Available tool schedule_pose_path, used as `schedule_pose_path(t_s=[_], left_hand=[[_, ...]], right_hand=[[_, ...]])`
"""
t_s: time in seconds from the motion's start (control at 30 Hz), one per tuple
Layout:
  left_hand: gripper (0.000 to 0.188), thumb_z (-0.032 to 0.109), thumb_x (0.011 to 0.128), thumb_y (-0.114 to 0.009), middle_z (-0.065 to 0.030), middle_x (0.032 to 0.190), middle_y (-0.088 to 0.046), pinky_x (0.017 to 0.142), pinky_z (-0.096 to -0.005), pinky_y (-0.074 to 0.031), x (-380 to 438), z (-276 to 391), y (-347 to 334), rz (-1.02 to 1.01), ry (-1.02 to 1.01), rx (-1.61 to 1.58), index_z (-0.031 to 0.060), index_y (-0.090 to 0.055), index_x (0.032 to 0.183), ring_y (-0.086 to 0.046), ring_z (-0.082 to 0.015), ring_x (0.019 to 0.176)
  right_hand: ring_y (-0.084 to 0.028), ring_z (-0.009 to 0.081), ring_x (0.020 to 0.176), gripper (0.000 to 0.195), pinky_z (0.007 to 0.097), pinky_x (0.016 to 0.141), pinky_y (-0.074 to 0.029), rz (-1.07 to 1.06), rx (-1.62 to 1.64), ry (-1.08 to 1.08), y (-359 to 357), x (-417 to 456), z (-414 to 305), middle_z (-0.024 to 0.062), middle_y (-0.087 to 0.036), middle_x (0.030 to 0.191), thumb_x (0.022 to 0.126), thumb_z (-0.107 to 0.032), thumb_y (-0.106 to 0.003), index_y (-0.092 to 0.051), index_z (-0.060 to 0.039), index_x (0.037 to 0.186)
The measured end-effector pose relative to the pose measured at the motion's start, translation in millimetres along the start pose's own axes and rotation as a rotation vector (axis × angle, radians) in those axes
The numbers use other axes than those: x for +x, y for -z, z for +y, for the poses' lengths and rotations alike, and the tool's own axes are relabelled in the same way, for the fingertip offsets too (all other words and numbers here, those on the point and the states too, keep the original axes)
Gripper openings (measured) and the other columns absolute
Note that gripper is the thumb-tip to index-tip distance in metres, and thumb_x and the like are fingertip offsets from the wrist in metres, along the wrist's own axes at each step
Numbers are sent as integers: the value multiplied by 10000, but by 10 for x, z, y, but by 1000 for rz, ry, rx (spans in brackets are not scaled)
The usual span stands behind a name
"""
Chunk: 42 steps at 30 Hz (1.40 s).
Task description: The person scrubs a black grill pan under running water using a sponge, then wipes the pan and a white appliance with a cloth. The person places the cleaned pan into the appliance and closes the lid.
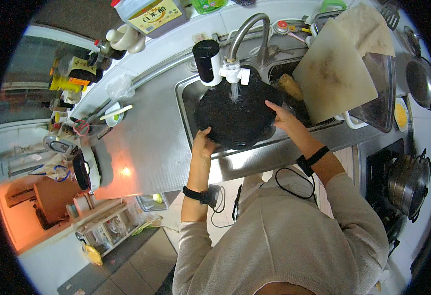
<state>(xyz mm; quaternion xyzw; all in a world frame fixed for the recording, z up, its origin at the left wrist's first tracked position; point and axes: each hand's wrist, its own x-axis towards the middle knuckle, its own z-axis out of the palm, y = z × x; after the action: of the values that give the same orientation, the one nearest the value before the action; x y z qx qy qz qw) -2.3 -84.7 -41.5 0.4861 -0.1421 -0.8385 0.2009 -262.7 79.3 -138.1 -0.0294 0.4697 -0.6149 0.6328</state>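
Observation:
A wide, round black pan [237, 118] lies tilted in the steel sink [186, 96], its dark surface wet. Water [235, 93] runs onto it from the white tap fitting [234, 72] at the end of a curved steel faucet [243, 27]. My left hand [203, 143] grips the pan's near left rim, with the thumb on top. On the right side, my right hand [281, 115] holds the rim in the same way. The fingers of both hands are partly hidden under the pan.
A stained cutting board [329, 73] leans over the right basin, beside a brown scrubbing pad [290, 86]. Left of the sink stretches a steel counter [149, 121] with a small bowl [113, 114]. A steel pot [407, 184] stands on the stove at right. A large plastic jug [153, 16] stands behind.

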Motion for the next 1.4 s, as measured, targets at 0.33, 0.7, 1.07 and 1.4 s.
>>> schedule_pose_path(t_s=[0.33,0.7,1.07,1.4], left_hand=[[455,66,838,-534,-132,1365,-309,1020,-533,-192,121,-33,-15,-82,43,4,36,-358,1257,-294,-310,1250],[573,69,777,-646,-85,1337,-362,1046,-384,-223,3,145,73,5,47,58,101,-348,1265,-345,-235,1219],[515,99,723,-707,-109,1187,-520,922,-417,-422,67,57,49,-133,182,151,45,-467,1176,-513,-270,1069],[454,21,721,-660,-113,1124,-543,842,-403,-485,70,191,195,-100,100,188,55,-466,1130,-544,-260,1010]], right_hand=[[-521,212,1080,404,375,951,-394,157,295,-140,-582,-467,-514,70,-556,1165,767,-231,-670,-550,-77,1120],[-580,200,961,472,315,820,-467,220,354,-129,-497,-205,-32,59,-597,1087,693,-243,-744,-563,-76,1096],[-567,204,990,427,341,888,-441,313,458,-67,-637,-644,-134,75,-584,1111,720,-204,-709,-566,-60,1095],[-455,257,1144,691,351,976,-342,25,-488,477,-171,-316,385,112,-461,1271,706,-286,-716,-409,-24,1266]])
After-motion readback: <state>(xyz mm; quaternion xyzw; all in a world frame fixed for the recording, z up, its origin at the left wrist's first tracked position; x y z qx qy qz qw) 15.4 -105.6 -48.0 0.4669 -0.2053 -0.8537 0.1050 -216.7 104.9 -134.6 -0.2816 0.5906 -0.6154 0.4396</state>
